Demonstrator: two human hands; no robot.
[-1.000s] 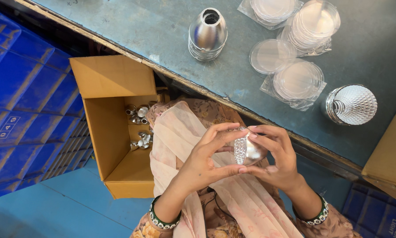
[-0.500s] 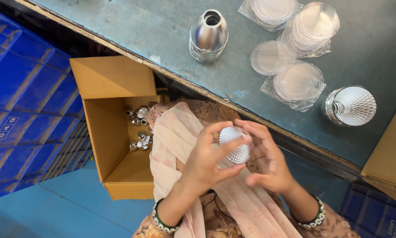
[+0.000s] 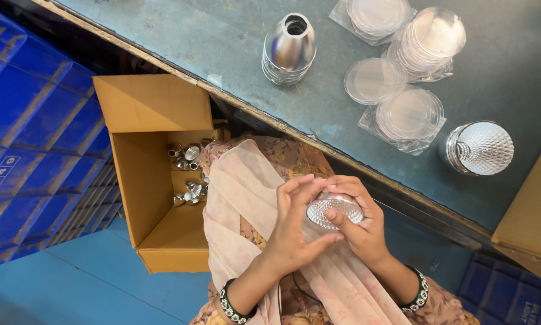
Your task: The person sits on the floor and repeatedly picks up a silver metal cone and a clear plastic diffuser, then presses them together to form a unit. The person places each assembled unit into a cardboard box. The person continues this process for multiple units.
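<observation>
Both hands hold one small silver faceted reflector cup (image 3: 331,211) over my lap, below the table edge. My left hand (image 3: 294,232) cups it from the left with fingers curled over its top. My right hand (image 3: 360,225) grips it from the right, thumb pressed on its dimpled face. A pale pink scarf (image 3: 246,198) drapes under both hands. On the grey-blue table (image 3: 222,42), a stack of silver reflector cones (image 3: 289,48) stands upright, and another faceted reflector (image 3: 481,147) lies at the right.
Clear round discs in plastic sleeves (image 3: 405,54) lie on the table's far right. An open cardboard box (image 3: 156,174) with several small silver reflectors stands at my left. Blue crates (image 3: 30,120) are stacked beyond it. A brown carton (image 3: 532,222) sits at the right edge.
The reflector has been turned in my hands: from edge-on, to face-up, then lower and tilted, with my right thumb now on its face. Both hands shifted slightly downward.
</observation>
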